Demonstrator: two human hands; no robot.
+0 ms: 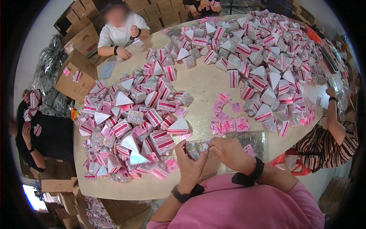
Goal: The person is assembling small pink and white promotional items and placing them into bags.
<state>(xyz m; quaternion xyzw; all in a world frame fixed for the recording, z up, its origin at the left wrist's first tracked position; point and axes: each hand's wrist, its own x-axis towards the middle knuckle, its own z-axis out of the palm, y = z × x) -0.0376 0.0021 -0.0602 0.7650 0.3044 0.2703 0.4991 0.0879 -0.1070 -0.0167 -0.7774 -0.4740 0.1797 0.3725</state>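
Note:
Close in front of me, my left hand [190,162] wraps its thumb and fingers around a cake-slice-shaped pouch [196,149] with a glittery, multicoloured top. My right hand [233,154] pinches at the pouch's right corner, its fingers curled. What lies between those fingertips is too small to make out. Just beyond my hands lie pink printed cards [230,124] in a loose pile. A stack of clear plastic bags [251,140] sits beside my right hand, partly under it. To the left is a big heap of similar pink-and-white striped cake-slice pouches [131,126].
Another large heap of pouches [263,65] covers the table's [206,82] far right. Co-workers sit around: one in a white shirt [124,32], one in black [49,133], one in stripes [324,145]. Cardboard boxes [76,74] stand at the left, and a red stool [301,168] at the right.

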